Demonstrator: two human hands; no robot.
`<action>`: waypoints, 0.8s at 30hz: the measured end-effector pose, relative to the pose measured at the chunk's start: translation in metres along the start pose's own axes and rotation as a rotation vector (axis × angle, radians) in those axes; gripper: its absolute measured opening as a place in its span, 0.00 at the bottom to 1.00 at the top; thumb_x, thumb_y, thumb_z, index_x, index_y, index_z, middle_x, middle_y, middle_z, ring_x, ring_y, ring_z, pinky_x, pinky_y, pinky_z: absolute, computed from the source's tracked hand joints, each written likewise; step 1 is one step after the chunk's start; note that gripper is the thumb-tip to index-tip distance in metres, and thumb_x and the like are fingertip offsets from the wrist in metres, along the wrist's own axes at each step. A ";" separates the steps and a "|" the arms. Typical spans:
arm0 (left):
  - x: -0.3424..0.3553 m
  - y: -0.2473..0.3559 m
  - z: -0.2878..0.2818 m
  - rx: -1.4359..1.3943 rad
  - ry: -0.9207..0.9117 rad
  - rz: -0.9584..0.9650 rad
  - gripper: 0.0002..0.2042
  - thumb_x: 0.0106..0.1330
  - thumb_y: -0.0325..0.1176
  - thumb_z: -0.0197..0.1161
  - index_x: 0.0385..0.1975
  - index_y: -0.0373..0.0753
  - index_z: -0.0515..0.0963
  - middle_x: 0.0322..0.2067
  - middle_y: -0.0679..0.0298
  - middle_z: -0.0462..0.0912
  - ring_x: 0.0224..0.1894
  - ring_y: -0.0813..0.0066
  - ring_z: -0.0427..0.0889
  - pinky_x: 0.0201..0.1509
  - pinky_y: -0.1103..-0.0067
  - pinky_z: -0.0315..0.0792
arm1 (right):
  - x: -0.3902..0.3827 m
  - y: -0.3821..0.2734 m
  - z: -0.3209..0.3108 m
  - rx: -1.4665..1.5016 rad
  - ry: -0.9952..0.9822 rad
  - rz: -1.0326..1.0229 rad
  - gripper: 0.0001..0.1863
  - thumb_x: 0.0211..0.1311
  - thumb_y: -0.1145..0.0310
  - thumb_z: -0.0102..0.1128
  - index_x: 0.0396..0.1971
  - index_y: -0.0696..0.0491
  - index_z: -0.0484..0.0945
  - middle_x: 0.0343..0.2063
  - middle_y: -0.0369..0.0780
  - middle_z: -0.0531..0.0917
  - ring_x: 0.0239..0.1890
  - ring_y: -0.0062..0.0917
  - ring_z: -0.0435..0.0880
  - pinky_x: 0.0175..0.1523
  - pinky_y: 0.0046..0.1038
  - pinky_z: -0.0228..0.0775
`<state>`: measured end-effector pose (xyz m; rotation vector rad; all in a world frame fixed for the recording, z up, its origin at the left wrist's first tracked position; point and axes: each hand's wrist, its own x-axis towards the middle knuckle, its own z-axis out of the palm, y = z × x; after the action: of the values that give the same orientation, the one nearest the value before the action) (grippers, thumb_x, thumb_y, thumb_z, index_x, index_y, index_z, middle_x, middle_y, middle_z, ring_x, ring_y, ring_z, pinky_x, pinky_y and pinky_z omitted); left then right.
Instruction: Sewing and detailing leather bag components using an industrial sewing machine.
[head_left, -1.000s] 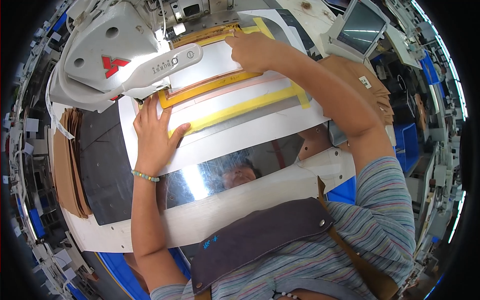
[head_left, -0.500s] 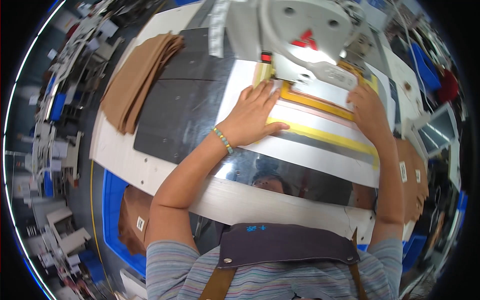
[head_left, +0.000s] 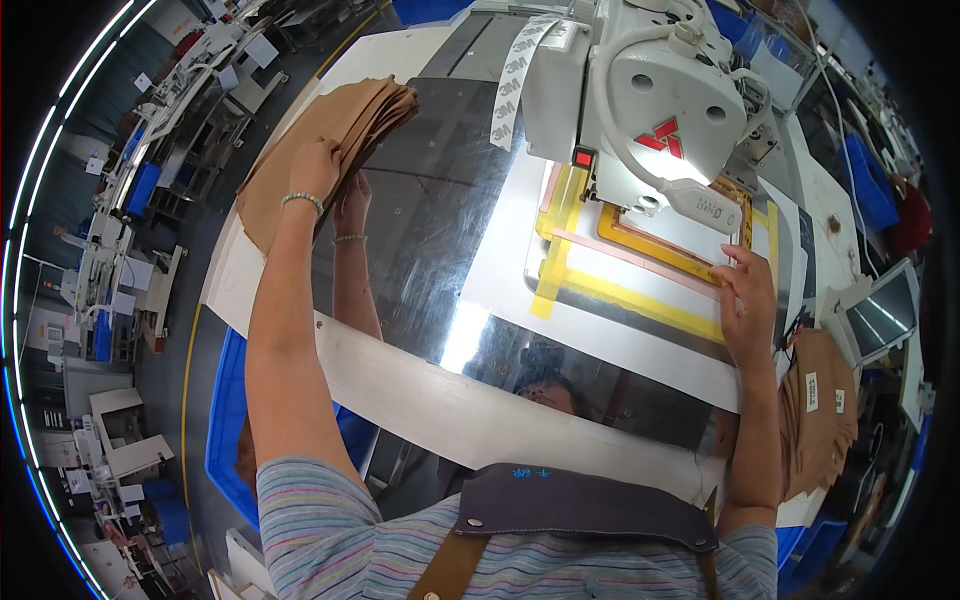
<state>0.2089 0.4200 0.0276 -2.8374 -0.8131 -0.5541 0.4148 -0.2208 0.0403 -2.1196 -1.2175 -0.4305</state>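
My left hand (head_left: 316, 168) is on a stack of folded brown fabric pieces (head_left: 290, 140) at the left of the table, its fingers curled on the stack's inner edge. A beaded bracelet is on that wrist, and the shiny dark plate mirrors the hand. My right hand (head_left: 746, 300) is at the lower right corner of an orange-yellow clamp frame (head_left: 665, 248), fingers bent and apart, the fingertips by its edge. The frame lies under the head of a white sewing machine (head_left: 655, 100). White sheet (head_left: 620, 325) with yellow tape strips (head_left: 640, 303) surrounds it.
The shiny dark plate (head_left: 420, 260) spans the table's middle. Brown pieces with white labels (head_left: 815, 410) hang at the right, below a small screen (head_left: 880, 310). A blue bin (head_left: 232, 440) stands below the left table edge. A white cable (head_left: 608, 110) loops before the machine.
My left hand has left the sheet beside the clamp frame and gone left onto the brown stack. My right hand stays by the frame's right side, slightly lower along it. The view has shifted.
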 end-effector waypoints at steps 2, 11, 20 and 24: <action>0.004 -0.008 0.009 -0.004 0.017 -0.002 0.08 0.68 0.30 0.62 0.37 0.37 0.88 0.38 0.48 0.88 0.43 0.46 0.86 0.51 0.58 0.79 | 0.000 0.000 0.001 0.008 0.000 0.003 0.13 0.60 0.87 0.55 0.40 0.60 0.83 0.54 0.45 0.82 0.52 0.37 0.82 0.55 0.34 0.75; 0.028 -0.009 -0.011 -0.475 0.326 -0.478 0.10 0.65 0.36 0.71 0.40 0.37 0.89 0.30 0.56 0.89 0.34 0.63 0.88 0.42 0.74 0.79 | -0.002 0.006 -0.003 0.047 0.040 0.035 0.13 0.61 0.87 0.55 0.42 0.59 0.83 0.53 0.44 0.82 0.55 0.36 0.81 0.59 0.32 0.75; -0.118 0.165 -0.092 -0.357 0.077 0.491 0.16 0.62 0.24 0.66 0.51 0.42 0.86 0.32 0.62 0.79 0.34 0.63 0.81 0.39 0.69 0.77 | 0.010 -0.084 0.006 -0.035 -0.342 -0.274 0.26 0.53 0.80 0.67 0.56 0.52 0.82 0.58 0.43 0.81 0.55 0.38 0.82 0.58 0.37 0.75; -0.168 0.203 -0.096 -0.302 -0.057 0.711 0.24 0.60 0.22 0.65 0.58 0.44 0.82 0.33 0.64 0.77 0.37 0.64 0.80 0.41 0.70 0.78 | 0.022 -0.111 0.056 -0.074 -0.336 -0.461 0.27 0.53 0.76 0.68 0.57 0.52 0.82 0.58 0.43 0.82 0.47 0.30 0.84 0.48 0.32 0.80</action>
<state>0.1553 0.1452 0.0454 -3.1210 0.3240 -0.5091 0.3293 -0.1291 0.0529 -2.0160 -1.9250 -0.3244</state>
